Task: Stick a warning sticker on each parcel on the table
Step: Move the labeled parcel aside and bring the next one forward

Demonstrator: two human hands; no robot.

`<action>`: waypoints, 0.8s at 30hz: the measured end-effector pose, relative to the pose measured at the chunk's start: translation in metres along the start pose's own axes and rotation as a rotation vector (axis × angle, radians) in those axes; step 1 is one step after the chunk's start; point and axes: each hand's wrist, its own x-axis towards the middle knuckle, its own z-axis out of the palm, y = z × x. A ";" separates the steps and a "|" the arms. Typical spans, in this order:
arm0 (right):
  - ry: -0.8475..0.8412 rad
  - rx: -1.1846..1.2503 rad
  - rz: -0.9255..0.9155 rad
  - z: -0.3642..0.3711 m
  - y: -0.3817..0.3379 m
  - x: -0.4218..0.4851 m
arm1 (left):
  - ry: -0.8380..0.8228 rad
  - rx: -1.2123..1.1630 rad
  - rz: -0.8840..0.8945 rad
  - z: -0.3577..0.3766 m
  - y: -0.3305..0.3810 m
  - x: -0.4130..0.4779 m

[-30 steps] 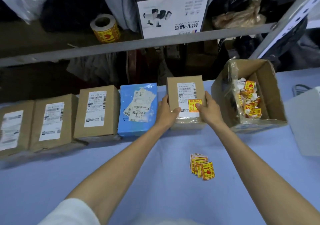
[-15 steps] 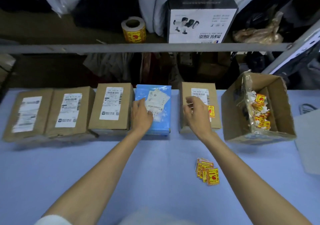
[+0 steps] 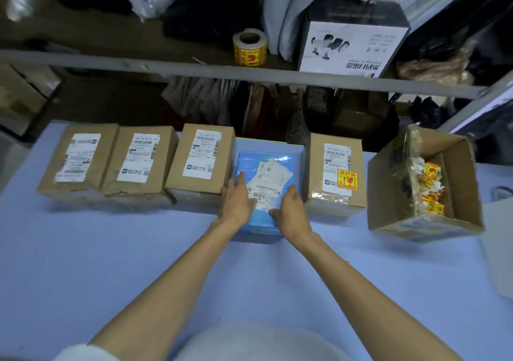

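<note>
Lilac-blue table cover: nearest me, both forearms stretched across it; the little pile of loose stickers seen a moment ago no longer shows
Left hand: laid flat on the near-left corner of the blue parcel, fingers fairly straight over its paper label; no sticker visible in it
Right hand: has come across from the brown box to the blue parcel's near-right corner; fingers bent onto the top; gripping or only pressing, I cannot tell
Blue parcel: fourth in the row; near end now juts toward the person, past its neighbours; no sticker on it; judged the next one in hand
Stickered parcel: just right of the blue one, let go; yellow-and-red warning sticker sits by its label; judged done
Three brown parcels: to the left, labels only; judged still to do
Open carton: far right, peeled scraps inside
Sticker roll: on the shelf behind, untouched
</note>
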 end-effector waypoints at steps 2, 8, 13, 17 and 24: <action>-0.011 0.010 -0.005 0.003 0.006 -0.022 | 0.023 -0.007 -0.012 0.006 -0.011 -0.023; 0.030 0.007 0.066 0.012 0.030 -0.078 | 0.004 -0.216 -0.084 0.013 -0.059 -0.079; 0.017 0.241 0.060 0.027 0.039 -0.114 | -0.019 -0.421 -0.091 0.013 -0.082 -0.114; -0.013 0.406 0.059 0.035 0.040 -0.133 | -0.004 -0.486 -0.109 0.012 -0.089 -0.127; 0.005 0.417 0.083 0.040 0.041 -0.146 | 0.008 -0.449 -0.148 0.017 -0.098 -0.137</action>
